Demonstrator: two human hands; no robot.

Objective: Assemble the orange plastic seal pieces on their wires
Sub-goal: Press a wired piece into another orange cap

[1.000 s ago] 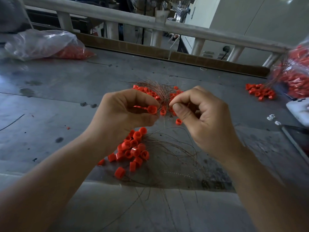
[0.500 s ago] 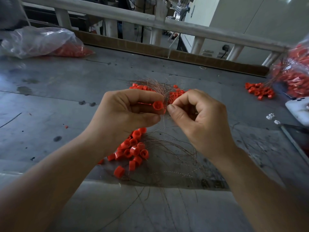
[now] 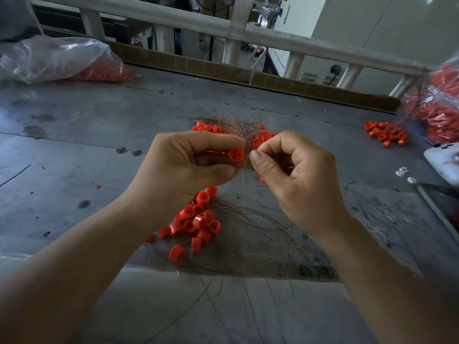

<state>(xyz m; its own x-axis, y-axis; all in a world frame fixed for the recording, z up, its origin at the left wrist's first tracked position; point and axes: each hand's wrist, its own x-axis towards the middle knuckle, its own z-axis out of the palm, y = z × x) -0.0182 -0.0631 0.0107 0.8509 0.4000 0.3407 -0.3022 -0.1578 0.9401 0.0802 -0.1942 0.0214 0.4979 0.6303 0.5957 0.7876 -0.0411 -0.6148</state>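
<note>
My left hand grips an orange seal piece, a small round cap with a thin tab running back into the fist. My right hand is just right of it, thumb and forefinger pinching a thin wire that hangs down beside the cap. Below the hands lies a heap of loose orange caps among a tangle of wires. A second heap of orange pieces with wires sits just beyond my fingers, partly hidden.
The work happens on a grey metal table. At far left lies a clear plastic bag of orange parts. On the right are a small orange pile, a bag of wired seals and a white device. A white railing runs behind.
Both hands rose slightly and drew together. The cap in my left hand turned its open end more toward the camera, and my right fingertips closed in beside it.
</note>
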